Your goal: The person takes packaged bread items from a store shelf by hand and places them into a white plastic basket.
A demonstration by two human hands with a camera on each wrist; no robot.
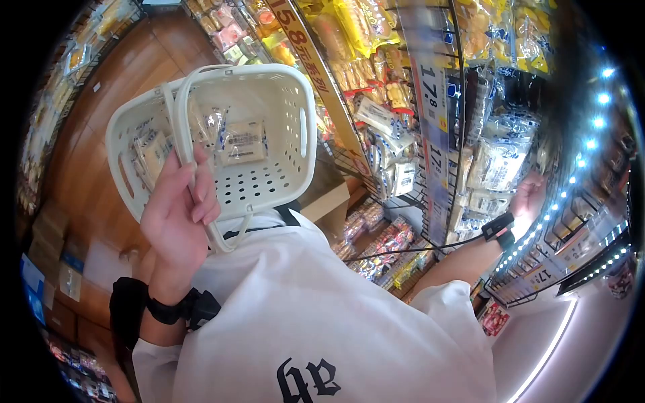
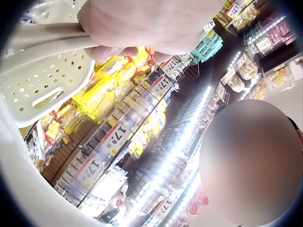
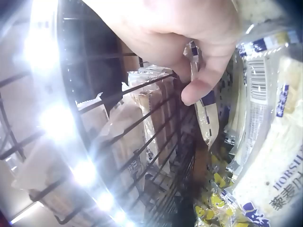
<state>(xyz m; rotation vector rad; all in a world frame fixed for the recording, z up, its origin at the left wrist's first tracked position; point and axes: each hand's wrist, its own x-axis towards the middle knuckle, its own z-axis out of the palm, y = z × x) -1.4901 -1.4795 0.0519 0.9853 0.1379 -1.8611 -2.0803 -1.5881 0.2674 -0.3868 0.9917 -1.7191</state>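
Observation:
My left hand (image 1: 178,218) grips the handles (image 1: 179,117) of a white plastic basket (image 1: 304,161) with perforated walls, held in front of my body. Inside it lie clear-wrapped food packets, one of them flat and pale (image 1: 243,140) near the middle. Out to the right, my right hand (image 1: 529,200) reaches into a wire shelf of wrapped packets (image 1: 498,161). Seen from the right wrist, thumb and fingers pinch the top of a slim packet (image 3: 207,120) with blue marks. A bigger white packet (image 3: 274,156) with printed lettering lies beside that hand.
A wire divider (image 3: 147,116) and bright LED strip (image 3: 85,172) run close along the right hand's side. Price labels (image 1: 430,94) line the shelf edges. Yellow bread packets (image 1: 363,27) fill the racks ahead. Brown floor (image 1: 80,154) and another shelf lie to the left.

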